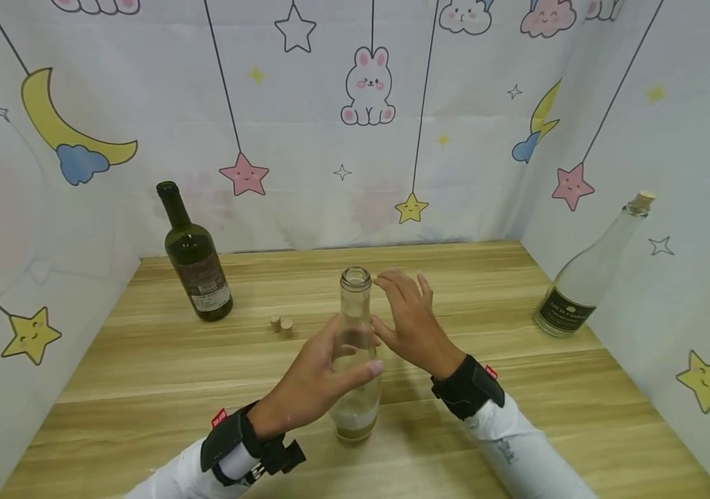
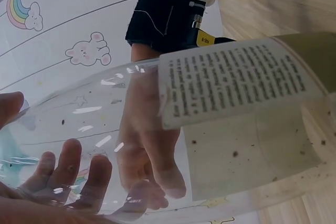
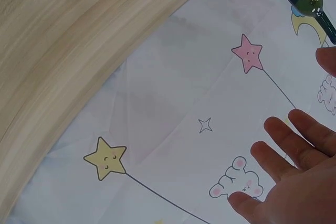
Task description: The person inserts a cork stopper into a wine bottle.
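Note:
A clear glass bottle (image 1: 355, 409) is upright at the middle of the wooden table, its mouth uncorked. My left hand (image 1: 312, 382) grips it around the body, thumb across the front. Through the glass in the left wrist view, small dark specks and a printed label (image 2: 231, 82) show. Just right of the bottle's neck is my right hand (image 1: 413, 324), fingers spread and holding nothing. In the right wrist view that hand (image 3: 299, 177) has its fingers loosely extended. Two small corks (image 1: 287, 328) stand on the table, left of the bottle.
A dark green bottle (image 1: 195, 260) stands at the back left of the table (image 1: 161, 374). At the right edge is another clear bottle (image 1: 569, 301) with a cork (image 1: 643, 199) in its mouth. Patterned white cloth (image 1: 317, 201) walls in the back and both sides.

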The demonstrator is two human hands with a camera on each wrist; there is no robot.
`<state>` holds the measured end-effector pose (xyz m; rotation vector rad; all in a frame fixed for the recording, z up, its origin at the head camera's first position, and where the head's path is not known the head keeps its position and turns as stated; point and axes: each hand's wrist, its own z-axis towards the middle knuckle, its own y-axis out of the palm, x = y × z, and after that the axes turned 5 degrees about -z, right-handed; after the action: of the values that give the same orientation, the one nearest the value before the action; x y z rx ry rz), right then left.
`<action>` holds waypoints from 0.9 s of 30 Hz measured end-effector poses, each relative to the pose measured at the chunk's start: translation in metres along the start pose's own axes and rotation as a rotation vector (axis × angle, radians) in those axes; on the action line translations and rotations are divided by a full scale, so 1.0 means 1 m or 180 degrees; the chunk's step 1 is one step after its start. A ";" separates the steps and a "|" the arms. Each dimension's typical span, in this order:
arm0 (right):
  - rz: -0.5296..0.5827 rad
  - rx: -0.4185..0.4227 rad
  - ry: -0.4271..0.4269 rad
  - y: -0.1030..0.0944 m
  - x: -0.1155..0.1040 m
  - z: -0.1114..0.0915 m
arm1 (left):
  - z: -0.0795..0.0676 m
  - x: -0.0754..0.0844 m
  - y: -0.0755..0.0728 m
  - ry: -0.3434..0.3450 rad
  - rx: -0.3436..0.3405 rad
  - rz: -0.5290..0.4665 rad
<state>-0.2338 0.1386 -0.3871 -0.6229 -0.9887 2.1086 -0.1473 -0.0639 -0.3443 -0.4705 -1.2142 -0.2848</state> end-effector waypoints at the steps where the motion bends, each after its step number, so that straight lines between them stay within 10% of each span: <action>1: -0.0008 -0.0007 0.0001 0.000 0.000 0.000 | 0.000 -0.001 0.001 0.0001 -0.0003 0.0002; 22: 0.0054 -0.0185 -0.0105 0.011 -0.002 -0.002 | -0.002 -0.008 0.012 0.0001 -0.0099 -0.0004; 27: 0.0731 -0.0269 -0.0225 0.031 -0.004 0.010 | -0.007 -0.012 0.006 0.0295 -0.0003 0.0084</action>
<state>-0.2497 0.1169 -0.4055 -0.7387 -1.0942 2.3121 -0.1423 -0.0624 -0.3584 -0.4688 -1.1170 -0.2818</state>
